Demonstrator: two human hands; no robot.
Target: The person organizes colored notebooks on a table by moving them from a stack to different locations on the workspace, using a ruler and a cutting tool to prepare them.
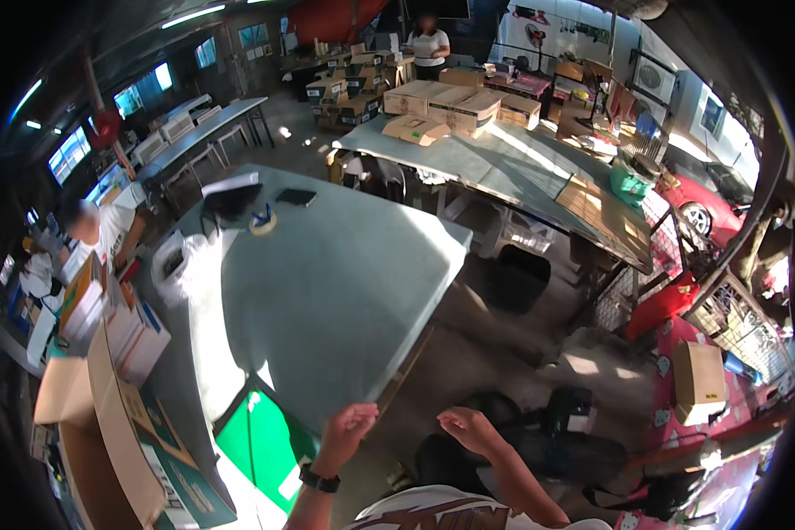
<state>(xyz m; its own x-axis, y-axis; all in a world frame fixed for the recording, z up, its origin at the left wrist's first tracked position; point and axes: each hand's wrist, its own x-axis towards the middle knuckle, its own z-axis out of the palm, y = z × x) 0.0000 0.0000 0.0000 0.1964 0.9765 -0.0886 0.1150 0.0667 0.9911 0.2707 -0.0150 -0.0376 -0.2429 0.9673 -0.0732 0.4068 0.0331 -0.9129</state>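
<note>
My left hand [352,426] hovers by the near edge of the grey-green table [340,283], its fingers loosely bent and nothing visible in them. A dark watch [319,479] is on that wrist. To the right, beyond the table edge and over the floor, my right hand [470,430] is held up with fingers half curled toward the left hand; I see nothing in it. The two hands are apart. Nearest the left hand is a flat bright green item with dark edges [261,439], lying at the table's near left corner.
Tape roll [262,226], dark flat item [296,197] and plastic bag [175,268] lie toward the table's far and left sides. An open cardboard box [115,433] stands lower left. A dark seat [514,278] is right; a second table [468,159] holds cartons. People work left and far back.
</note>
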